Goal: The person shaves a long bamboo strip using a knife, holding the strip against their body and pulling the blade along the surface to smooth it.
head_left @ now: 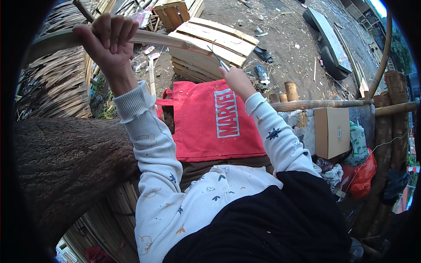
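Two hands at work: we log a left hand (107,37) and a right hand (237,79), both raised over a red cloth (210,127) spread across the lap.
Left grip: fist wrapped fully round a long pale bamboo strip (175,41), fingers curled over its top, thumb side hidden.
Right grip: closed on the handle of a small knife (219,59); the blade points up and away from the grip and meets the strip near its lower edge.
Strip position: it runs from beyond the left grip, curves across the view, and passes just above the right grip.
Progress, as we judge it: paring looks under way; fine pale shavings speckle the cloth below both grips, and the strip face between the grips looks smooth and clean. How much of the length remains unworked we cannot say.
Surroundings: stacked wooden pallets (210,46) lie beyond the right grip; a bundle of split strips (57,83) sits below and outside the left grip; a cardboard box (332,131) stands well off to the right.
Hidden or unclear: the strip's left end dissolves into the dark lens rim; its far end merges with the pallets; the exact contact of blade edge and strip is too small to read; the right fingers are turned away from us.
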